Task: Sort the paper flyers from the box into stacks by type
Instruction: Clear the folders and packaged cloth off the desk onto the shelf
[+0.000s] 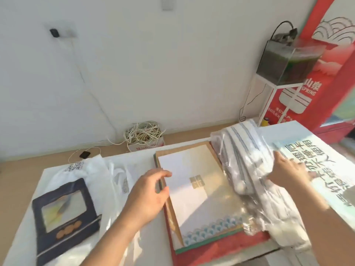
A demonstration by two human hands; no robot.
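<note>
My left hand [151, 192] fingers pinch the flat brown cardboard box [182, 149] edge, probably steadying it; right hand [288, 169] fingers blurred, cannot tell.

Two bare hands show, the left hand [148, 196] and the right hand [288, 172], each followed by a bare forearm. The left forearm [113, 239] runs back from its hand to the lower edge of the view. The right forearm [312, 195], behind its hand, is blurred and shows only a short stretch.
</note>
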